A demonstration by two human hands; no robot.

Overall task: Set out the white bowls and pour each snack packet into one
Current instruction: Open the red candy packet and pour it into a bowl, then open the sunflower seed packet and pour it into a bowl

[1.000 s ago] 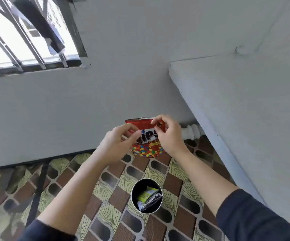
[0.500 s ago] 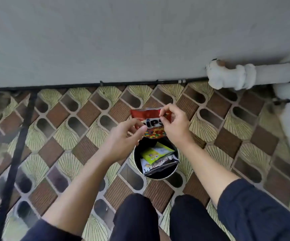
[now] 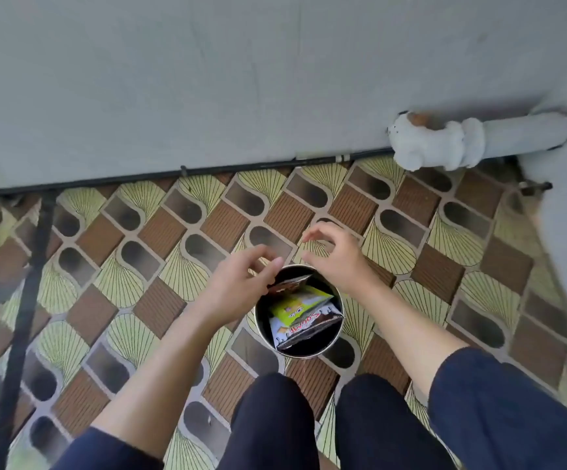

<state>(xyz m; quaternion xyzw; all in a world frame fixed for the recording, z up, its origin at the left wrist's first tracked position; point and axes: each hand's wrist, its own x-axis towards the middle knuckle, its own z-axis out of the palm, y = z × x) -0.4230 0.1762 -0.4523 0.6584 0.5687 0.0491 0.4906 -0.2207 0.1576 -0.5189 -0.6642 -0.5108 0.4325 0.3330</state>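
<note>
Hands (image 3: pixel 241 283) (image 3: pixel 338 257) spread over bin (image 3: pixel 265 329) on patterned tiles (image 3: pixel 160 228).

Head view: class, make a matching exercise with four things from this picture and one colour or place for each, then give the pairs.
1. bin
2. top packet
3. pipe
4. left hand

A. yellow-green
B. along the foot of the wall
C. over the bin's rim
D. on the tiled floor, holding packets

Pairs: 1-D, 2-A, 3-B, 4-C
</note>
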